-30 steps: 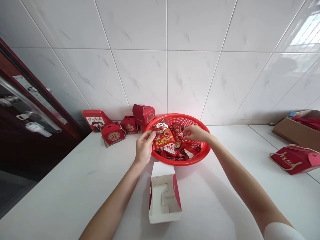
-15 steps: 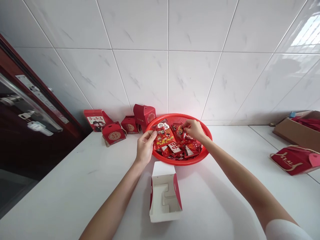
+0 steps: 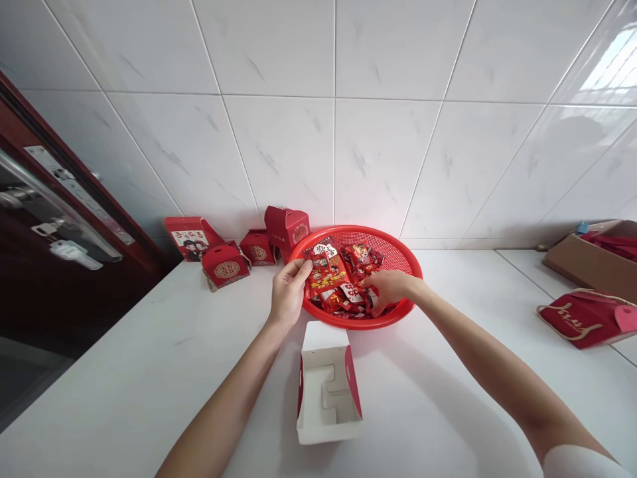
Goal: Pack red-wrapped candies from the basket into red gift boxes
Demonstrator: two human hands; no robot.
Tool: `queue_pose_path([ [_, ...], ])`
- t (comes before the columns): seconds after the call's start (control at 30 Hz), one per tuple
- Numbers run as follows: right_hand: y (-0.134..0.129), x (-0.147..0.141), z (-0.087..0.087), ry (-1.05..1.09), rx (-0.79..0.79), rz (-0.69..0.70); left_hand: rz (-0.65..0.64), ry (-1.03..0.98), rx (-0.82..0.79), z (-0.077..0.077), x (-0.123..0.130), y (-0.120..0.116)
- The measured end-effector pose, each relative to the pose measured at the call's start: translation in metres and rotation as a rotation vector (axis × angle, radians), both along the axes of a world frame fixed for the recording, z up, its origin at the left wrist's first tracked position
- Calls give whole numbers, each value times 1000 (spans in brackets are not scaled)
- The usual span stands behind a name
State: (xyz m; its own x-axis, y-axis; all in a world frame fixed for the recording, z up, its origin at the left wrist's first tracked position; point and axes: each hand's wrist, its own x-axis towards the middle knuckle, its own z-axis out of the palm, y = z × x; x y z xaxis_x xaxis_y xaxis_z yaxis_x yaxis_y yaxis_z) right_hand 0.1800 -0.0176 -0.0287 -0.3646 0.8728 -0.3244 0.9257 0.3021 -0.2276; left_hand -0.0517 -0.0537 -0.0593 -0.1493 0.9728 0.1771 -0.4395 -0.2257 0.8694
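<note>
White marble-patterned tiled wall (image 3: 279,146) behind a smooth white countertop (image 3: 149,372); landmark: round red perforated plastic basket (image 3: 368,325). Change: the right hand (image 3: 391,288) has shifted from the basket's rear to its front-right part, fingers half curled among small glossy red wrapped packets (image 3: 352,292); whether they grip one cannot be told. This suggests picking through the contents goes on. The left hand (image 3: 289,292), unchanged at the basket's left rim, pinches a flat red printed pouch (image 3: 328,269) between thumb and fingers; the pouch lies over the basket's left part. In front of the basket, an open cardboard box with white interior and red sides (image 3: 330,434) holds nothing visible. Far right of the basket, a brown cardboard carton (image 3: 582,267) contains red material.
</note>
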Motion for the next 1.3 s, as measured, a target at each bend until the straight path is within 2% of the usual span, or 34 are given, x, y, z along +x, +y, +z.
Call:
queue_pose_path([
  [0.07, -1, 1, 3, -44, -13, 66, 2, -6, -3, 0, 0, 0],
  [0.13, 1, 4, 6, -7, 31, 73, 0, -10, 0, 0, 0, 0],
  [0.33, 8, 10, 6, 53, 300, -107, -3, 8, 21, 0, 0, -1],
  [0.4, 8, 10, 5, 63, 342, -121, -4, 7, 16, 0, 0, 0],
  [0.47, 7, 8, 3, 80, 315, -79, -3, 2, 8, 0, 0, 0],
  [0.6, 7, 6, -1, 90, 98, 89, 6, -4, 4, 1, 2, 0],
  [0.7, 9, 5, -9, 41, -18, 127, 9, -8, 7, 1, 2, 0],
  [0.87, 10, 4, -20, 41, -59, 144, 13, 10, 9, 0, 2, 0],
  [1.3, 14, 3, -27, 141, -126, 160, 9, 17, 16, 0, 1, -1],
])
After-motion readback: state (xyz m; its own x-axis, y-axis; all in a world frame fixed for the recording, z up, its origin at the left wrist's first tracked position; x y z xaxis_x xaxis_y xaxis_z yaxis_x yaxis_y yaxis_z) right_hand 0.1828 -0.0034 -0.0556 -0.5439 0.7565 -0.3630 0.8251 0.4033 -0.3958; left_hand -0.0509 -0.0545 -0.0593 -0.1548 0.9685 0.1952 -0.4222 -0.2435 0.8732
